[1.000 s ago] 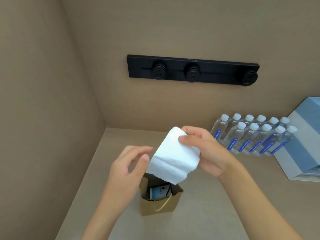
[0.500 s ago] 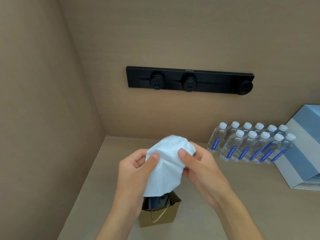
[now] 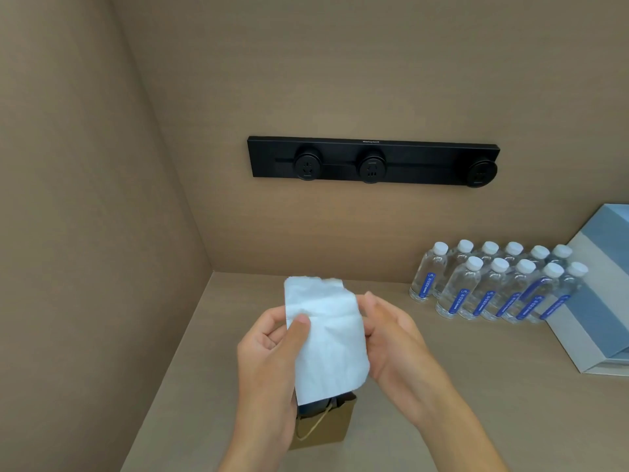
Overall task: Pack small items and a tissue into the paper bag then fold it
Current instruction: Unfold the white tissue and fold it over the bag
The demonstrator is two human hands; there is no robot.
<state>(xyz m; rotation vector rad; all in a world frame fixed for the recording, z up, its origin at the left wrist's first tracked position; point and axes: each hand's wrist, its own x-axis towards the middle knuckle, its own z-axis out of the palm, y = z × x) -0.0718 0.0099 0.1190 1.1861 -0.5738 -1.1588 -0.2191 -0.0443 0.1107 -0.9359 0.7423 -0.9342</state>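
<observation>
Both hands, the left hand (image 3: pixel 272 338) and right hand (image 3: pixel 391 335), pinch the white tissue (image 3: pixel 325 338) just above the open paper bag (image 3: pixel 323 427). If pushed down unevenly, the tissue may snag the rim and tip the light bag.

I'm reading one clear word up on the wall: the black socket rail (image 3: pixel 373 160) is carrying a small pale brand name, "Honeywell", centred along its top edge above the middle outlet. Down on the counter I'm looking at the water bottles (image 3: pixel 490 284), and each one is showing a blue label strip with white print running lengthwise and a small round mark at one end, but the lettering is coming through too small and blurred for me to make out. I'm finding no other legible text, numbers or signs anywhere in the head view.
</observation>
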